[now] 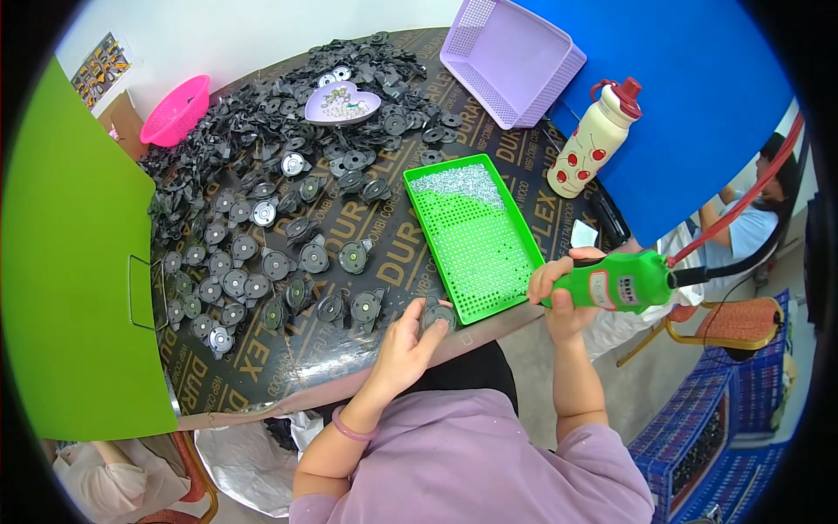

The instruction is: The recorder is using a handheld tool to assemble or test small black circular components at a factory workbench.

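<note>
My left hand (406, 342) grips a dark round plastic part (436, 313) at the table's front edge, just left of the green perforated tray (489, 262). My right hand (559, 293) holds a green electric screwdriver (615, 282) off the table's right side, its tip hidden by my fingers near the tray's front right corner. A red cable (742, 205) runs up from the tool. Small silvery screws (458, 183) lie heaped in the tray's far end.
Rows and a heap of dark round parts (262, 236) cover the table's left and back. A heart-shaped dish (342, 103), pink basket (177, 109), lilac basket (511, 57) and bottle (598, 140) stand behind. A green board (70, 279) is left; another person (742, 227) sits right.
</note>
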The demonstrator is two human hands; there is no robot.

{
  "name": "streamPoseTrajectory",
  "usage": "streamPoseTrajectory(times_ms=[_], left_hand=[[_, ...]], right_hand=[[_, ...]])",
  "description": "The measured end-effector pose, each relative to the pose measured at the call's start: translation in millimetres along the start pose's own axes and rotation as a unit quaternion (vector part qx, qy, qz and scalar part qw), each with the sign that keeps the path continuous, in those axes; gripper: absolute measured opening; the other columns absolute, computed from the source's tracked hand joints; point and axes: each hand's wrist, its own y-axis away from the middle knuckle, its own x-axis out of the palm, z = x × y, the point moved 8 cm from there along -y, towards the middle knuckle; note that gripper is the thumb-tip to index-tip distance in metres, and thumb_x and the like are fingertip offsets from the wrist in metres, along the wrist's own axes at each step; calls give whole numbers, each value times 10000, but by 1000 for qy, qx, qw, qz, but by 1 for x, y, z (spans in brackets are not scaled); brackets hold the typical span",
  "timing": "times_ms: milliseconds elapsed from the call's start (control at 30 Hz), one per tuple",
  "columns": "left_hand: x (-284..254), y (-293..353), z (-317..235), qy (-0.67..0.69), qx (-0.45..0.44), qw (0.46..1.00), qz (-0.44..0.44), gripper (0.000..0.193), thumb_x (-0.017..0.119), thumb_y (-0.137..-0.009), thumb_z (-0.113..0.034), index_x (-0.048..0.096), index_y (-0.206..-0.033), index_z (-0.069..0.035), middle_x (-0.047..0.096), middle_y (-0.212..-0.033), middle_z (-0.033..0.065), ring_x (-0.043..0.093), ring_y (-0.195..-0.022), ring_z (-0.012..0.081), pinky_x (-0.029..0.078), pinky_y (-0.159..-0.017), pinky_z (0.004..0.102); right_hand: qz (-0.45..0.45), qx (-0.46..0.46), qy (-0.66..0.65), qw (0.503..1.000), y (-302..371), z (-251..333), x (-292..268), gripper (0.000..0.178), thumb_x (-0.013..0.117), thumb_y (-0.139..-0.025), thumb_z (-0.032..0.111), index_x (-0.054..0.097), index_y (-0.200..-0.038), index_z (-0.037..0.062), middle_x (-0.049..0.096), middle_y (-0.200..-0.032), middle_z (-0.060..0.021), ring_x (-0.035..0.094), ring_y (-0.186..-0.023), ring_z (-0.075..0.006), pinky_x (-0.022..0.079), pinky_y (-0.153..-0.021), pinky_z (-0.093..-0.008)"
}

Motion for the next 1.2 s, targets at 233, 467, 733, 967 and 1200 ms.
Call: streamPoseTrajectory(times_ms=[233,467,733,967,1200], left_hand=[[1,-2,-5,23,3,1000,0,231,471,-898,-179,508,-1079,-40,433,-612,-32,360,-502,26,290,-433,191],[-1,0,4,49,-40,998,6,243,460,-899,-171,491,-1096,-33,435,-609,-30,372,-487,38,298,-426,194],[-5,2,-1,-16,-46,998,-39,272,458,-878,-194,480,-1060,7,443,-518,34,419,-464,107,335,-448,287],[-7,2,-3,-14,-46,998,-42,286,464,-872,-201,469,-1051,22,455,-517,48,424,-464,116,336,-449,297],[-4,1,-5,4,-51,999,-15,373,458,-872,-160,373,-1168,52,455,-558,20,408,-477,78,317,-437,244]], right_hand=[[-68,-52,-99,991,-18,44,10,531,535,-861,415,300,-1201,81,434,-567,-39,435,-397,-153,388,-373,-280],[2,-52,-200,978,-12,39,79,552,551,-846,436,248,-1170,107,483,-617,-53,483,-441,-182,430,-399,-301],[29,-48,-191,980,-11,24,89,506,555,-865,368,253,-1165,93,489,-618,-70,481,-434,-187,440,-427,-308],[39,-58,-185,980,-12,26,90,488,563,-865,337,265,-1159,86,489,-611,-74,482,-437,-189,442,-429,-314],[34,-55,-185,981,-11,25,87,499,571,-858,349,263,-1152,87,487,-607,-71,486,-442,-189,440,-428,-311]])
